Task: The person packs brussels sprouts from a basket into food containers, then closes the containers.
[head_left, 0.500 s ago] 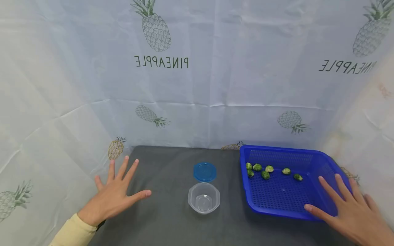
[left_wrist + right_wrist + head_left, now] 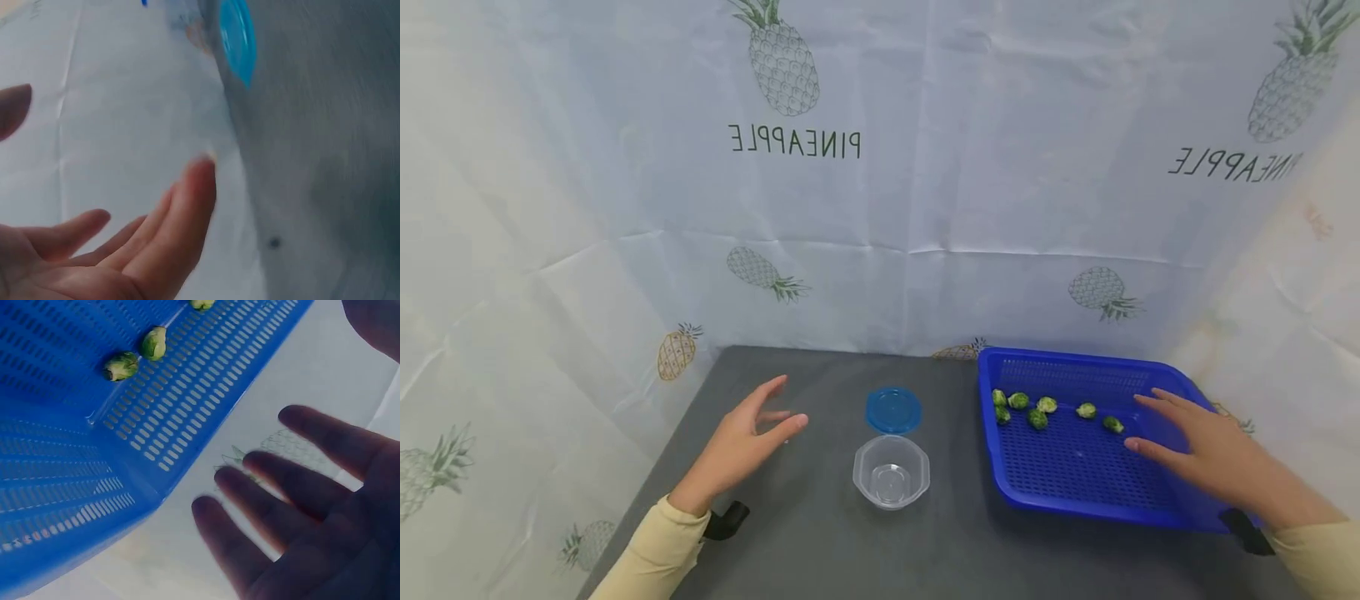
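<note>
My left hand (image 2: 735, 447) hovers over the left part of the grey table, fingers loosely bent and holding nothing. To its right stands a clear plastic container (image 2: 891, 487), with a round blue lid (image 2: 893, 410) lying just behind it. My right hand (image 2: 1210, 450) is above the right side of a blue perforated basket (image 2: 1075, 507), its fingers extended and nothing in them. Several Brussels sprouts (image 2: 1037, 418) lie in the basket, mostly toward its left and back. In the right wrist view, two sprouts (image 2: 153, 344) sit close together near the basket wall.
A dark grey cloth (image 2: 805, 533) covers the table. White curtains (image 2: 880, 208) printed with pineapples hang behind it and on both sides. The basket stands near the table's back right corner.
Both hands have turned from widely spread to more relaxed fingers. My left hand moved right toward the container; the right hand moved up and left over the basket. The head view shifted slightly.
</note>
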Tool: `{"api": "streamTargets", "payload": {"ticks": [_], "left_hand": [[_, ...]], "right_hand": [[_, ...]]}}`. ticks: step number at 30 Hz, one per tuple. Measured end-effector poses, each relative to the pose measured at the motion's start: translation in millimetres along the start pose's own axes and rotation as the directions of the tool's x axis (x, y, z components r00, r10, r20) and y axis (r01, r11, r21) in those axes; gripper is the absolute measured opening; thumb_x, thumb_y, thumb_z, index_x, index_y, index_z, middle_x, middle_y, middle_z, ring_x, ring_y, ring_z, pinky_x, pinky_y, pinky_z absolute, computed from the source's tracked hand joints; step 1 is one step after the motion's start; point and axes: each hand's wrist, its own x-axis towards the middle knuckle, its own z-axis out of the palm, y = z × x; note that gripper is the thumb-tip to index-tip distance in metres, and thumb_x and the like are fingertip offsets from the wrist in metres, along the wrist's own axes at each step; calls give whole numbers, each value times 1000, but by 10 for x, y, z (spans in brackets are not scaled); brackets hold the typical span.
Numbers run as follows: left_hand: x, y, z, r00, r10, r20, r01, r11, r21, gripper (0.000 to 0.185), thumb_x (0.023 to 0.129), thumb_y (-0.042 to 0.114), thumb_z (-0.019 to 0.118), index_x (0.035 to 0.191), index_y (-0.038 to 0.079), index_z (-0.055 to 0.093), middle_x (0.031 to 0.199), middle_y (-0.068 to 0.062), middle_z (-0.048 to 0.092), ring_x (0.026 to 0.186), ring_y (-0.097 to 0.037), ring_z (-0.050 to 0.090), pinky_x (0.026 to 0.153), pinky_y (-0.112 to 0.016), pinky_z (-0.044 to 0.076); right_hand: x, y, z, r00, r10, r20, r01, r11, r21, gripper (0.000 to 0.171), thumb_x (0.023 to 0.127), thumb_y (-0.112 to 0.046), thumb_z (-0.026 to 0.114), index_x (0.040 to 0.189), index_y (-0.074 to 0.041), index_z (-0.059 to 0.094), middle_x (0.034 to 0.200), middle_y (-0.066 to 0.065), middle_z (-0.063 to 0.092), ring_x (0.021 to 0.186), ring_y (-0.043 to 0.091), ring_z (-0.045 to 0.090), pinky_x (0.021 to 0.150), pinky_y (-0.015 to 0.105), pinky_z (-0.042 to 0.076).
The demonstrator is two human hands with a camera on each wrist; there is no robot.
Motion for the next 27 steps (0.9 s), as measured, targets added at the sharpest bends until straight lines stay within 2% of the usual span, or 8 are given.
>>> {"api": "streamTargets", "payload": {"ticks": [2,4,8,11,15,20,27], "left_hand": [[83,-23,94,998,-22,52,30,990,-141,83,102,51,74,169,23,34,171,-14,41,131,-33,70,98,-48,65],[153,-66,179,992,-39,117,70,960,-271,79,102,43,76,167,17,38,167,-21,44,128,-38,71,93,-44,67],[244,-174,338,970,-34,242,138,894,-426,74,105,33,73,164,3,40,157,-34,49,130,-47,67,93,-47,68],[287,-226,443,946,-19,322,177,865,-469,72,107,30,70,162,-5,40,156,-35,50,126,-42,70,95,-47,67],[338,-260,546,924,-11,383,217,838,-501,68,107,29,70,159,-7,44,157,-33,50,119,-31,75,96,-46,67],[397,-271,642,912,-1,410,240,812,-533,63,106,25,71,155,-9,50,143,-30,61,108,-26,78,95,-46,67],[441,-277,760,892,24,451,251,803,-540,57,105,20,72,151,-9,55,122,-11,74,98,-20,78,88,-40,69]], "right_hand": [[116,-7,-23,1000,-28,1,28,999,30,73,100,-47,76,149,4,59,149,39,56,130,63,57,96,77,51],[250,11,-22,999,-37,22,36,997,68,69,101,-46,76,148,2,62,145,35,62,127,58,63,95,73,54],[505,102,11,993,-32,109,15,988,151,64,102,-42,76,145,4,64,139,31,67,118,49,71,90,63,61],[643,194,44,982,-33,185,-2,982,187,61,101,-34,77,141,10,64,136,33,69,115,47,73,90,60,63],[758,307,98,965,-23,261,-26,983,184,55,100,-27,78,137,13,66,132,34,71,115,49,72,91,61,62],[821,433,168,952,0,306,-55,984,172,50,99,-22,78,133,14,68,130,35,71,115,53,70,92,63,61],[837,542,302,937,42,346,-110,978,178,49,96,-22,80,127,15,70,124,33,73,113,54,70,94,65,60]]}}
